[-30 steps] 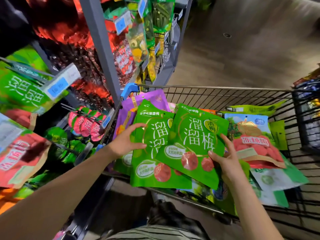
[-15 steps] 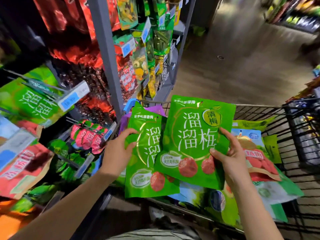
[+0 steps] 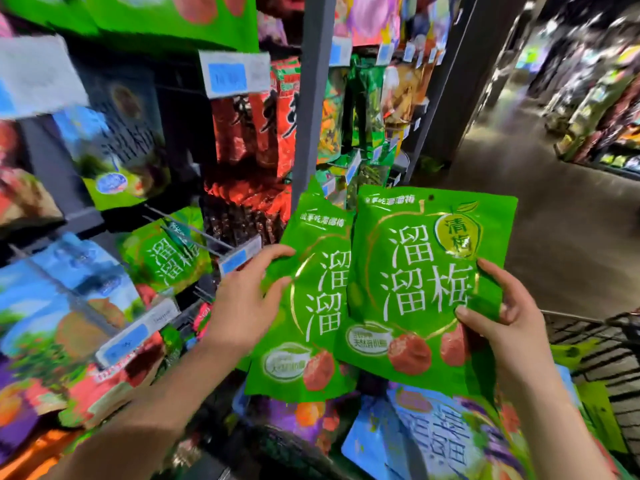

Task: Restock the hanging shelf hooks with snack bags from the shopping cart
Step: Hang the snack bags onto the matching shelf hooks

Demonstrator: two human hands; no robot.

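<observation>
Green plum bags (image 3: 415, 271): upright; left hand (image 3: 242, 306), right hand (image 3: 512, 327) each pinch one
Hook (image 3: 207, 240): to the left; nearest left hand

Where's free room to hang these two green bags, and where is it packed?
Bare wire on the hook between its hanging green bags and the blue price tag, beside the left hand. Red bags above and blue bags lower left hang crowded.

Forearms (image 3: 149, 410) bare to frame edge — left hand (image 3: 242, 308), right hand (image 3: 512, 327) likewise bare, fingernails short, natural.
</observation>
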